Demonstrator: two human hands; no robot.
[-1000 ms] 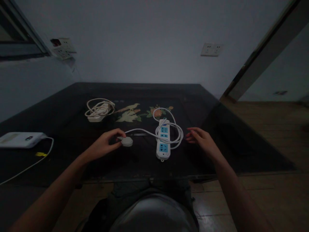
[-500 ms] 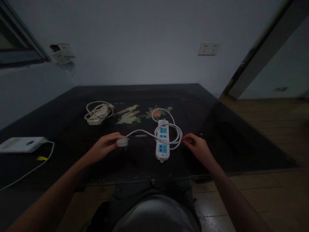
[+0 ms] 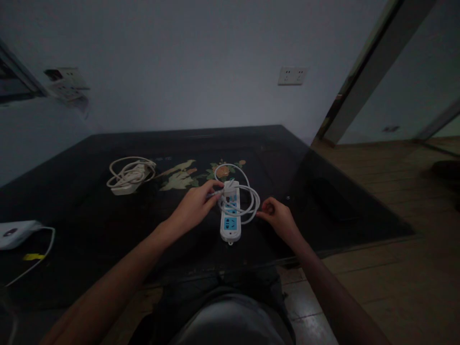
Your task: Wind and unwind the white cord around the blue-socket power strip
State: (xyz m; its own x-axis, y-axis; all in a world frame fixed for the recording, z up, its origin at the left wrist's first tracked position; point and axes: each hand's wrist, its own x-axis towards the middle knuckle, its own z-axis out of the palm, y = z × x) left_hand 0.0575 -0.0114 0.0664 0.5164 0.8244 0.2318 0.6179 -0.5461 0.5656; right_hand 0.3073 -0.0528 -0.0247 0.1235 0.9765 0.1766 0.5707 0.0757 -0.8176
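A white power strip point(image 3: 230, 234) with blue socket faces lies lengthwise on the black table. Loops of its white cord point(image 3: 255, 195) rest over it and spill to its right. Over the strip's upper end, my left hand point(image 3: 196, 203) is closed on the white plug point(image 3: 229, 189), with the cord end between thumb and fingers. My right hand point(image 3: 278, 218) sits at the right edge of the loops, fingers curled and thumb tip at the cord. The dim light hides just how its fingertips meet the cord.
A second power strip wrapped in its cord point(image 3: 129, 179) lies at the left of the black table point(image 3: 266, 153). Further left are a white device point(image 3: 17, 232) with a cable and a yellow scrap point(image 3: 33, 257). A wall socket point(image 3: 293, 75) is behind; a dark flat object point(image 3: 332, 199) lies right.
My left hand has carried the plug rightward, from beside the power strip to above its upper end. My right hand stays by the cord loops. The whole view has shifted slightly.
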